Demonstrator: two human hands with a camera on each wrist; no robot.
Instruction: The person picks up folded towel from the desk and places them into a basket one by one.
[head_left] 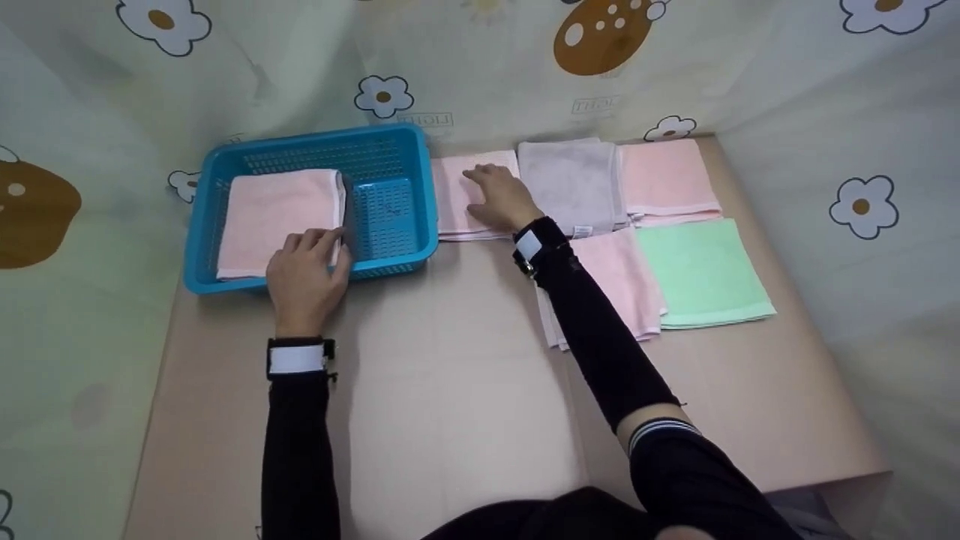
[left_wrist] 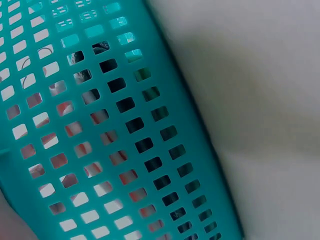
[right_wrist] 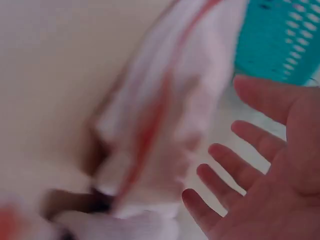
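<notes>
A folded pink towel [head_left: 281, 202] lies in the left part of a blue perforated basket [head_left: 311, 142], a dark grey edge showing beside it. My left hand [head_left: 306, 277] reaches over the front rim, its fingers on the towel's near right corner and the thumb along the edge. In the left wrist view the basket's wall [left_wrist: 110, 130] hides most of that hand. Right of the basket, my right hand [head_left: 501, 196] is over another folded pink towel [head_left: 454, 195], fingers spread. The right wrist view shows its palm [right_wrist: 260, 200] and separated fingers close to the blurred towel [right_wrist: 200, 60].
Right of my right hand lie a folded grey towel [head_left: 566, 176], a pink towel [head_left: 667, 180] and a green towel [head_left: 705, 274]. Another pink towel [head_left: 622, 277] is partly under my right forearm. Flower-printed curtains [head_left: 465, 67] enclose the beige table [head_left: 450, 390] at the back and sides.
</notes>
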